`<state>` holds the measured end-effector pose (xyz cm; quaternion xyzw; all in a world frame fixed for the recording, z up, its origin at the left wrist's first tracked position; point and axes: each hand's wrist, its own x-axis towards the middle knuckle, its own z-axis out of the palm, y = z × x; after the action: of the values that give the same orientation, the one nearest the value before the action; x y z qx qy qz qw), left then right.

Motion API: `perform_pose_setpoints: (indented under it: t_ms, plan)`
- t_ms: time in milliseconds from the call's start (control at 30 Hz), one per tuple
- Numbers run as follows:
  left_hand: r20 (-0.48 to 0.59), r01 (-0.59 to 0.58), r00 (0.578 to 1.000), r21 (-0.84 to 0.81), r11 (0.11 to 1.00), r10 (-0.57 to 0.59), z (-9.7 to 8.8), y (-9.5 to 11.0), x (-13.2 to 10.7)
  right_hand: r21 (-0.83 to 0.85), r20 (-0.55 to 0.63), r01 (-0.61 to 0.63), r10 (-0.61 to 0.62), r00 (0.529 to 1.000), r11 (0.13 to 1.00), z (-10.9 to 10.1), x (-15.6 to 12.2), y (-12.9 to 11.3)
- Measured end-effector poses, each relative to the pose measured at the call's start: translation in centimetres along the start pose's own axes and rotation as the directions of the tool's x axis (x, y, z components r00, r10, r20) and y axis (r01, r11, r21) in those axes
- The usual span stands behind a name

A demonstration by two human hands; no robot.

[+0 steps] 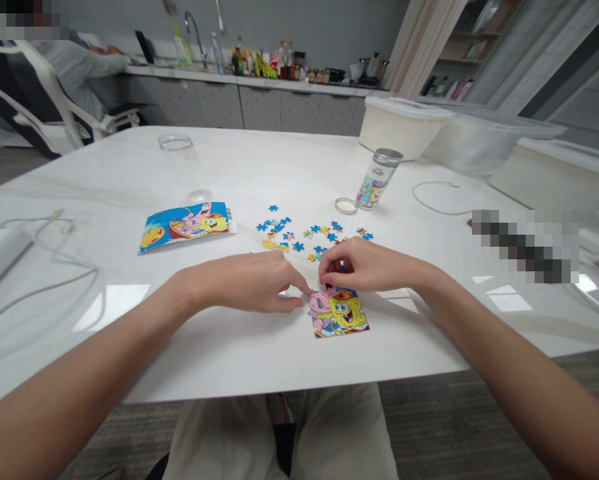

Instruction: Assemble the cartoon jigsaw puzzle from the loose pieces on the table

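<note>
A joined patch of jigsaw puzzle (340, 315), showing a yellow square cartoon figure and a pink one, lies flat near the table's front edge. At its upper left corner, my left hand (249, 280) has its index finger stretched to the patch, with the thumb apart and nothing held. The fingers of my right hand (362, 263) are pinched on a puzzle piece (329, 287) at the patch's top edge; the hand hides most of that piece. Beyond both hands several loose puzzle pieces (298, 247) are scattered, mostly blue and yellow. A glossy picture sheet (194, 221) with matching cartoon art lies to the left.
A printed canister (378, 179) stands behind the pieces beside a ring-shaped lid (346, 205). Further left is a clear jar (182, 163). Lidded plastic boxes (402, 127) line the back right. Cables (79, 263) trail at left. A person (82, 73) sits beyond the table.
</note>
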<state>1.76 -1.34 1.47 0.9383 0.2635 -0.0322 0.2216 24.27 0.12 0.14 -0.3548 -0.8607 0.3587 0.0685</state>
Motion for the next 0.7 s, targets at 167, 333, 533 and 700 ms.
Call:
perform_pose_setpoints:
  t_ms: [167, 333, 533, 700]
  plan:
    - [0.002, -0.016, 1.0, -0.007, 1.0, 0.016, 0.21, -0.17, 0.07, -0.058, 0.064, 0.015, -0.012, 0.998, 0.998, -0.25, -0.37, -0.02]
    - [-0.024, -0.02, 1.0, 0.011, 1.0, 0.02, 0.34, -0.22, 0.05, -0.054, 0.113, 0.05, -0.044, 0.993, 0.997, -0.24, -0.39, -0.01]
    - [-0.018, -0.033, 0.999, 0.008, 0.999, 0.033, 0.41, -0.13, 0.12, -0.036, 0.146, 0.058, -0.052, 0.988, 0.998, -0.24, -0.44, 0.13]
    - [-0.07, 0.07, 0.995, 0.05, 0.996, -0.066, 0.62, 0.16, 0.2, -0.055, 0.136, 0.059, -0.051, 0.989, 0.997, -0.28, -0.46, -0.07]
